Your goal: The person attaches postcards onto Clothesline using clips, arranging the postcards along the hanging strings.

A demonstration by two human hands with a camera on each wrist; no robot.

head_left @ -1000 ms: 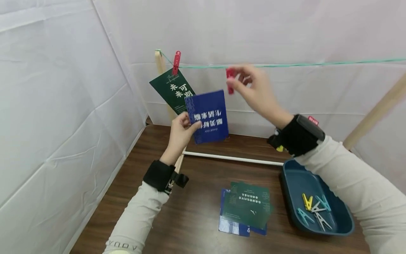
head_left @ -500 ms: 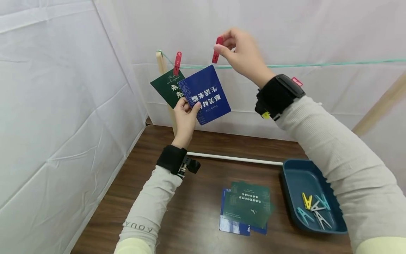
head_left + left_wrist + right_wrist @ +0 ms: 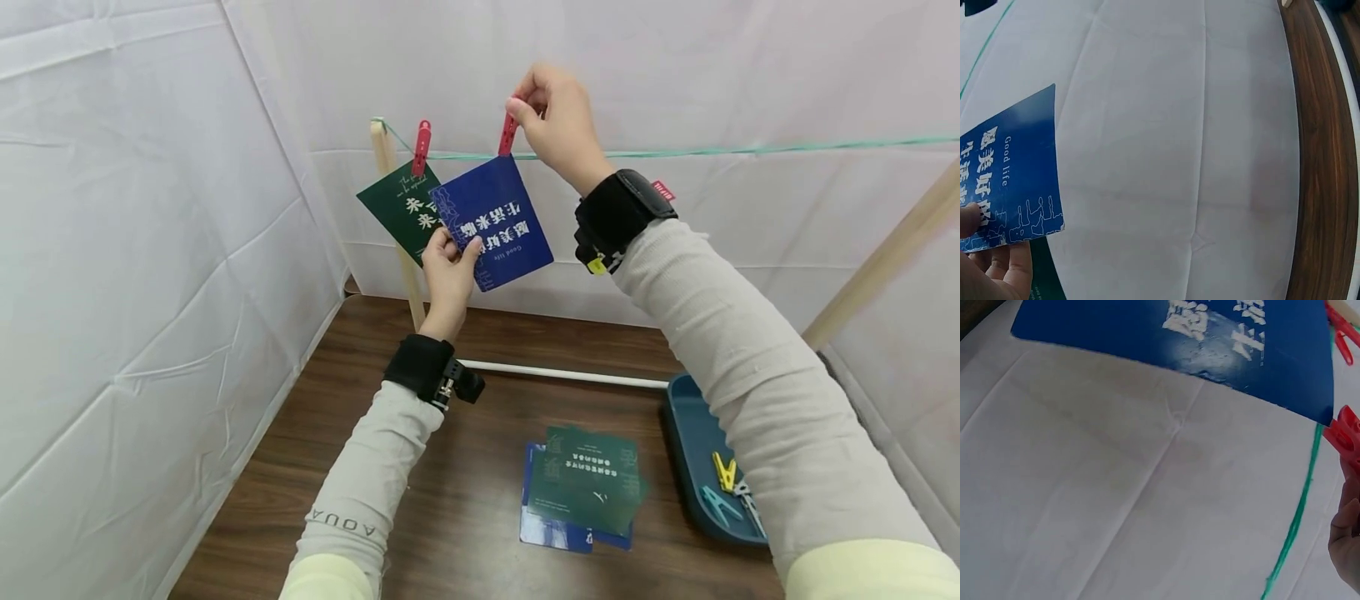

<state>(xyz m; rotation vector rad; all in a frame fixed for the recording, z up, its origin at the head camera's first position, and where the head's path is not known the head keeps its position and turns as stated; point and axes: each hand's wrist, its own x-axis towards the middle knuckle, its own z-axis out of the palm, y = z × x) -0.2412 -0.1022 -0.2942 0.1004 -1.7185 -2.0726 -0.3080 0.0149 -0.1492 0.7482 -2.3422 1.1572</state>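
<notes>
Blue card: glossy flat rect., white lettering, tilted; upper ctr of head view.
L hand: pinching card's lower-left edge.
R hand: pinching red plastic peg at card's top corner.
Green cord: thin, twisted.

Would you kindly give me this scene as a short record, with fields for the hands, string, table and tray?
Left hand: pinches a blue card by its lower left edge
Right hand: holds a red clothespin at the card's top corner
String: green; another red clothespin holds a dark green card there
Table: brown, bearing overlapping green and blue cards
Tray: dark blue, holding clothespins, partly hidden by the right sleeve
</notes>
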